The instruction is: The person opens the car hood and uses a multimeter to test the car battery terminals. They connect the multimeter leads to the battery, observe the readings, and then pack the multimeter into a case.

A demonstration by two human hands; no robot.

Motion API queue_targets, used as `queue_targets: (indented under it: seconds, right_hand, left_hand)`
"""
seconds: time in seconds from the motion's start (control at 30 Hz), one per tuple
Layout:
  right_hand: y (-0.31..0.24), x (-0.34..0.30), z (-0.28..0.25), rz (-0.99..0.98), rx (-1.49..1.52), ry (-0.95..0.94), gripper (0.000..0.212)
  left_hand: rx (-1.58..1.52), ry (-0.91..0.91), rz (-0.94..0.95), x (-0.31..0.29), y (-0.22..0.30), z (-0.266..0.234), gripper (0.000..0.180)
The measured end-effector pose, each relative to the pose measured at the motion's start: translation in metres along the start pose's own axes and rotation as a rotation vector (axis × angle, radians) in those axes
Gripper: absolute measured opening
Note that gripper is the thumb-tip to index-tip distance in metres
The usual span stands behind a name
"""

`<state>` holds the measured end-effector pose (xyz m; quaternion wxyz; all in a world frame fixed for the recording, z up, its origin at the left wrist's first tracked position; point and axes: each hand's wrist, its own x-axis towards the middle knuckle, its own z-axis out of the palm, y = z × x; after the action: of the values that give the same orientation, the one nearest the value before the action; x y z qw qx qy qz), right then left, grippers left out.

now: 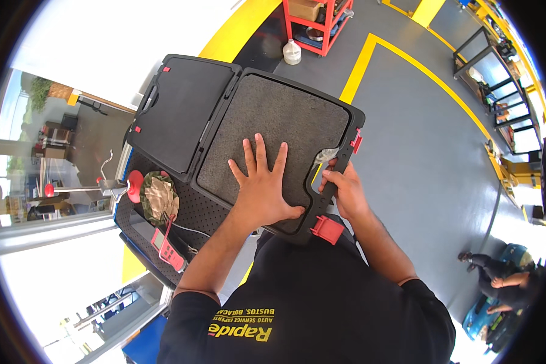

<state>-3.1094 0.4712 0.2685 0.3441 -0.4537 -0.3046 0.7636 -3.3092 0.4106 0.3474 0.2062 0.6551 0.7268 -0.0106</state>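
Note:
A black plastic carrying case (356, 115) lies open in front of me, its lid (185, 103) folded back to the left. Grey foam (279, 115) fills the near half. My left hand (262, 188) rests on that foam with fingers spread. My right hand (347, 189) grips the case's handle edge, thumb on top and the other fingers partly hidden. A scrap of clear plastic (326, 156) pokes out by the handle opening. Two red latches flank the handle; the nearer latch (327, 229) hangs outward.
Beneath the case is a black perforated cart top (188, 203). It carries a red handheld meter (169, 250) and a bundled camouflage cloth (159, 197). Ahead stand a red trolley (323, 42) and a white jug (292, 53). Another person (506, 279) is at the lower right.

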Motion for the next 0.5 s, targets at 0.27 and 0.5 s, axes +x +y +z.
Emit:
queue_targets:
  seconds: [0.27, 0.5]
  right_hand:
    - [-0.008, 0.002, -0.021, 0.065, -0.040, -0.187, 0.045]
    - [-0.018, 0.010, -0.058, 0.085, -0.085, -0.302, 0.039]
  left_hand:
    - [-0.039, 0.148, -0.021, -0.013, 0.025, 0.020, 0.109]
    - [-0.169, 0.418, -0.256, -0.022, 0.004, -0.027, 0.066]
